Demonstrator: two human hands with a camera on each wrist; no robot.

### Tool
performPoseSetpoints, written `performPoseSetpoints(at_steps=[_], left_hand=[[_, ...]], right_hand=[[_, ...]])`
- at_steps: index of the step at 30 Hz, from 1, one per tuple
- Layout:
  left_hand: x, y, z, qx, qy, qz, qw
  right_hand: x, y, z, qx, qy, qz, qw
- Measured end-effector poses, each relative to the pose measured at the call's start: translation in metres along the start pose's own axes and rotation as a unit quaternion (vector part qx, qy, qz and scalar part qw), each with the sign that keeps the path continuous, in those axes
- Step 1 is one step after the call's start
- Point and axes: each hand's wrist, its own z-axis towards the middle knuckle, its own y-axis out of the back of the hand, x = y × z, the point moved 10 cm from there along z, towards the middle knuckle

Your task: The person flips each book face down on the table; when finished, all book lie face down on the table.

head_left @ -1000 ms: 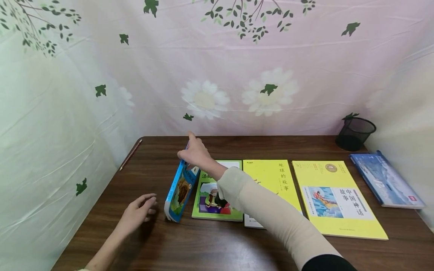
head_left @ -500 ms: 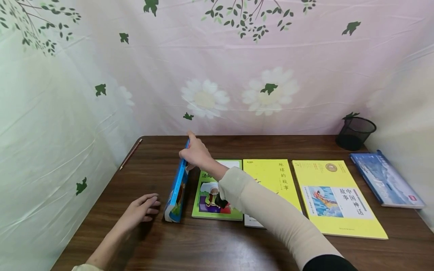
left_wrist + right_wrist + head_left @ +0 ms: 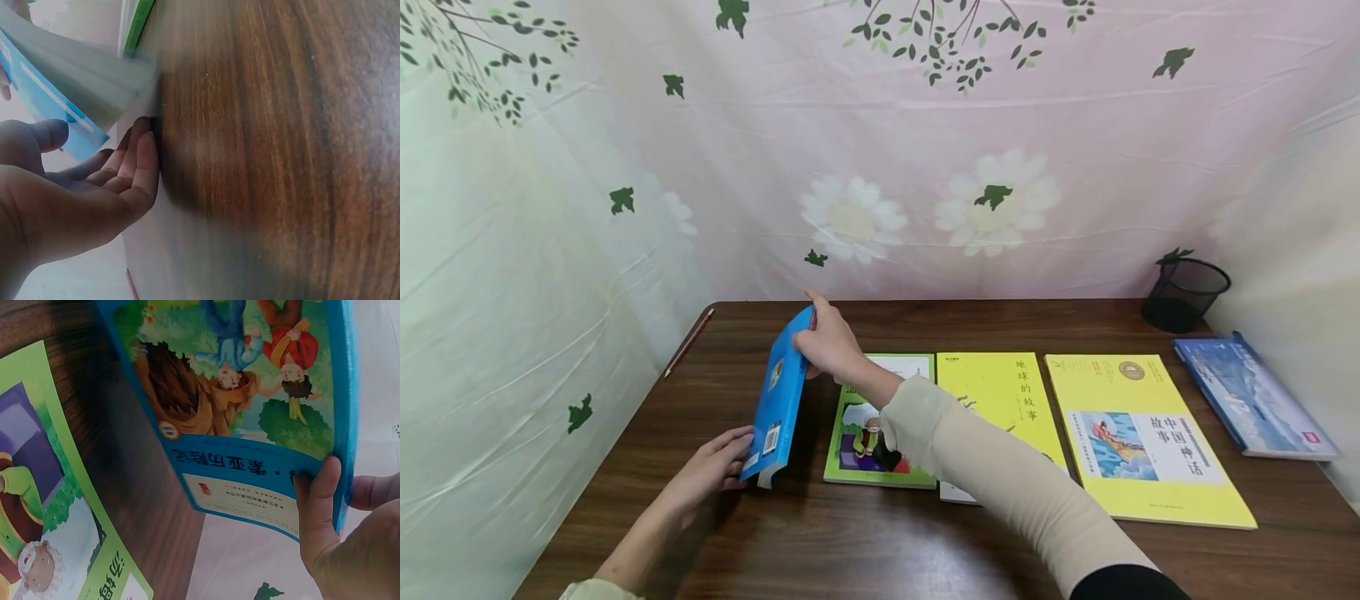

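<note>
A dark wood-grain tabletop (image 3: 865,542) sits in a nook hung on three sides with a pale, creased floral cloth (image 3: 880,150). Along the middle of the tabletop lie flat, side by side, a green picture book (image 3: 857,454), a yellow book (image 3: 1011,396), a larger yellow book (image 3: 1142,442), and toward the right edge a blue-white book (image 3: 1255,400). A black mesh pen cup (image 3: 1183,293) stands at the far right corner; a thin pencil (image 3: 688,342) lies along the left edge. The blue book (image 3: 777,400), glossy-covered, stands tilted on its long edge left of the green one. The right hand (image 3: 827,342) pinches its far top corner, thumb behind and fingers on the cover. The left hand (image 3: 711,467), fingers straight and relaxed, touches its near lower end
</note>
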Motion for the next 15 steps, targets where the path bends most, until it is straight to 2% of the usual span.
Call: performPoseSetpoints(at_steps=[4,9,15], left_hand=[[0.0023,-0.0019,0.0016,0.013,0.009,-0.026,0.9995],[0.0046,-0.0039,0.0025,0.032,0.018,-0.053,0.9979],[0.0026,-0.0091,0.0018,0.089,0.011,-0.098,0.9911]], right_hand=[[0.0027,-0.0025,-0.0005,0.002,0.016,0.009,1.0],[0.0037,-0.0031,-0.001,0.002,0.015,0.017,1.0],[0.0061,-0.003,-0.0013,0.006,0.009,0.035,0.999]])
